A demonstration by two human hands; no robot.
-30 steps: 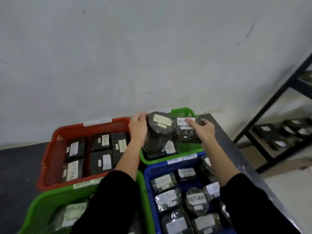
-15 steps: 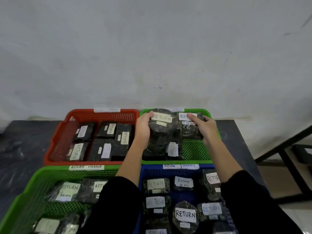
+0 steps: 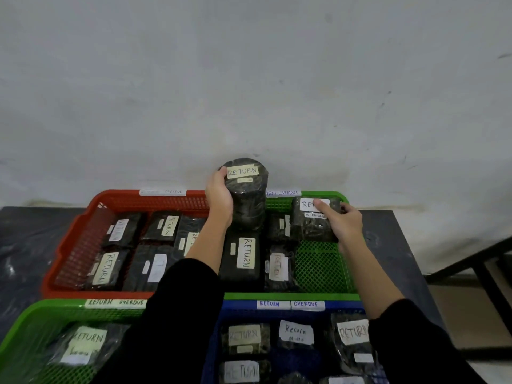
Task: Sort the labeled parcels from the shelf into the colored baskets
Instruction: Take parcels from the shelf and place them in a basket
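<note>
**Dark table (image 3: 25,236), four baskets — a parcel in each hand**

Against the grey wall (image 3: 249,79), the left hand (image 3: 220,200) grips the round parcel (image 3: 246,195) upright, fingers curled round its side, raised over the far-left corner of the far green basket (image 3: 321,267), next to the red basket (image 3: 83,245). The right hand (image 3: 345,223) clasps the block parcel (image 3: 310,228) at that basket's far right — forefinger across its label.

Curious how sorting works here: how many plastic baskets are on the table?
4: a red mesh plastic basket back left, a green mesh plastic basket back right, a second green basket front left, a blue basket front right. More may lie outside view.
</note>
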